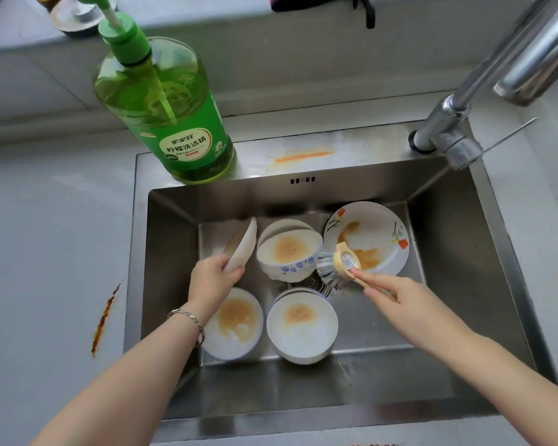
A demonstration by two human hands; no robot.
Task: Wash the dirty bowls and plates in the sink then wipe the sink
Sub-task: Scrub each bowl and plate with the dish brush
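1. The left hand (211, 278) is gripping a white dish (243, 247) by its lower rim, fingers curled round the edge. It is holding the dish tilted on edge over the left part of the sink (464, 239).
2. A blue-patterned bowl (289, 252), stained brown inside, is leaning in another bowl at the back middle of the basin, just beside the white dish.
3. The right hand (397, 299) is pinching the wooden handle of a dish brush (342, 263). The bristles are pointing left, close to the blue-patterned bowl.
4. A flowered plate (377, 233), smeared with brown sauce, is leaning in the back right corner, partly behind the brush head.
5. Two more stained bowls are sitting at the front. The left bowl (236, 326) is lying under the left wrist, and the front bowl (302, 326) is just beside it.
6. A green soap bottle (165, 114) is standing on the sink's back left ledge, and the faucet (458, 123) is rising at the back right.
7. The tabletop (45, 220) is showing orange streaks on the left.
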